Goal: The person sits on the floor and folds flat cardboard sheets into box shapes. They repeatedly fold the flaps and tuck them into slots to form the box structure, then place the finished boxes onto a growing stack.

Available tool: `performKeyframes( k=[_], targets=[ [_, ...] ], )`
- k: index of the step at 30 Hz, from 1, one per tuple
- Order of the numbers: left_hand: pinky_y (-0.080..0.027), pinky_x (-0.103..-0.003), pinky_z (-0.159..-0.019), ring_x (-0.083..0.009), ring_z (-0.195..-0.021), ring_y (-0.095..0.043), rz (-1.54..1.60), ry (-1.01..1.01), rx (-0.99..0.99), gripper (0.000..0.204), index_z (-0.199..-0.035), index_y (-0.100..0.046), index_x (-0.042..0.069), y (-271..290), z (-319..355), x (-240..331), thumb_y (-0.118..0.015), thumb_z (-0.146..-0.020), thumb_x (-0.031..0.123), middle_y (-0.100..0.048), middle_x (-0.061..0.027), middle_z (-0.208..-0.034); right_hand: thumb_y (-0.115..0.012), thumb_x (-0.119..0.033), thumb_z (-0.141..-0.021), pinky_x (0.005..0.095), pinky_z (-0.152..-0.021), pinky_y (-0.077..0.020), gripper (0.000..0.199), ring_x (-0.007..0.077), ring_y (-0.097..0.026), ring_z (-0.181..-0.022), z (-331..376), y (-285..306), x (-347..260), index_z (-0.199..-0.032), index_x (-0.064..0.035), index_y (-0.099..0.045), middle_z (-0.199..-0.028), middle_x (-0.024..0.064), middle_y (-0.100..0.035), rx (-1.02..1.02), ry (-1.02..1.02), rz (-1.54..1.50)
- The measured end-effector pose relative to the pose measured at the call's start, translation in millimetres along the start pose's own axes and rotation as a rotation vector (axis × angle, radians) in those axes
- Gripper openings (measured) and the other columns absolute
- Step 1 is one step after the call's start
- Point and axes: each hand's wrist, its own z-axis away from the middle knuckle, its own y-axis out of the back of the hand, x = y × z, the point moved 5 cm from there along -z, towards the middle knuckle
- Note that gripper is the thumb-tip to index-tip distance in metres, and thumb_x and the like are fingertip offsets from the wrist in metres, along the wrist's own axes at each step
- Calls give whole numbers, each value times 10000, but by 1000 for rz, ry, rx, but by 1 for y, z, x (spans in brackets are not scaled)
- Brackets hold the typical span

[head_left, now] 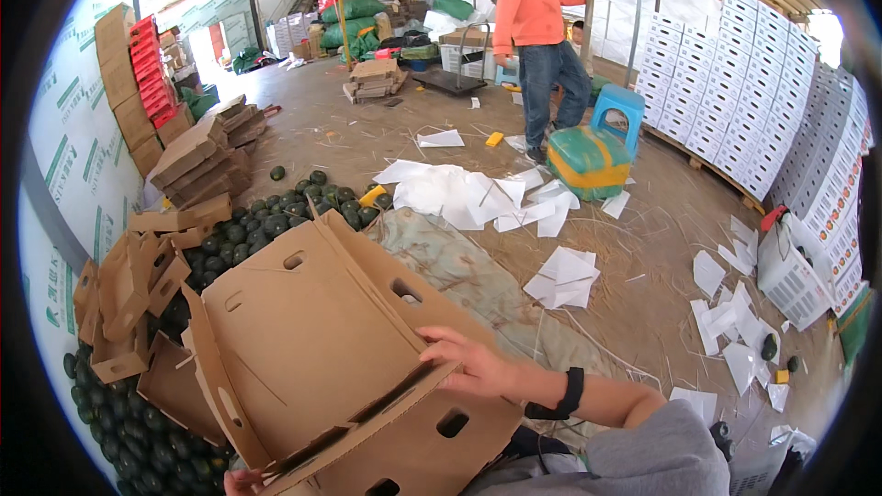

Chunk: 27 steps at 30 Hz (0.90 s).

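A large brown cardboard box (308, 321) lies in front of me, partly folded, with oval hand holes in its raised sides. Over its right-hand corner my right hand (469, 363) is closed, fingers curled onto the edge where two panels meet. At the bottom of the picture my left hand (242, 482) pinches the near left corner; only its fingertips show, the rest being cut off by the frame. Dark green avocados (138, 445) are heaped to the left of and behind the box.
Several cardboard trays (124, 298) rest on the avocados at left, with flat cardboard stacked (197, 152) beyond. White paper sheets (459, 193) litter the floor. A person (533, 9) stands near a green taped bundle (588, 163) and a blue stool (620, 115). White cartons (721, 83) are stacked at right.
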Motion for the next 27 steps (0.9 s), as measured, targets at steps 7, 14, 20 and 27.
performKeyframes(
  k=[7, 14, 20, 27],
  targets=[
    [-492, -352, -795, -237, -989, -542, -153, 52, 4, 531, -1417, -406, 31, 7, 5, -2, -595, -978, 261, -532, -168, -1236, -631, -225, -951, 343, -855, -468, 225, 262, -534, -998, -1, 0, -9, -1081, -46, -594, -1179, 123, -485, 81, -113, -62],
    [-451, -419, -904, -317, -1053, -523, -864, -211, -273, 632, -1446, -435, 63, -7, -33, -2, -696, -885, 191, -466, -243, -1359, -659, -175, -866, 358, -881, -426, 366, 251, -488, -1081, -32, -5, -6, -1176, -7, -558, -1188, 152, -493, 227, -263, 328],
    [-432, -509, -983, -414, -1198, -504, -833, -413, -834, 571, -1350, -529, 64, -73, -37, 48, -694, -847, 278, -505, -251, -1342, -696, -176, -656, 497, -914, -426, 455, 390, -496, -1204, -55, -65, -37, -1070, 3, -633, -1220, 212, -564, -311, 294, 779],
    [-489, -513, -633, -451, -721, -614, -714, -163, -1469, 310, -1069, -612, -9, -78, -36, -43, -649, -837, 194, -640, -242, -825, -632, -94, -680, 476, -613, -495, 211, 376, -641, -742, -70, -108, 13, -850, 10, -699, -804, 219, -674, -1116, 26, 563]
  ],
)
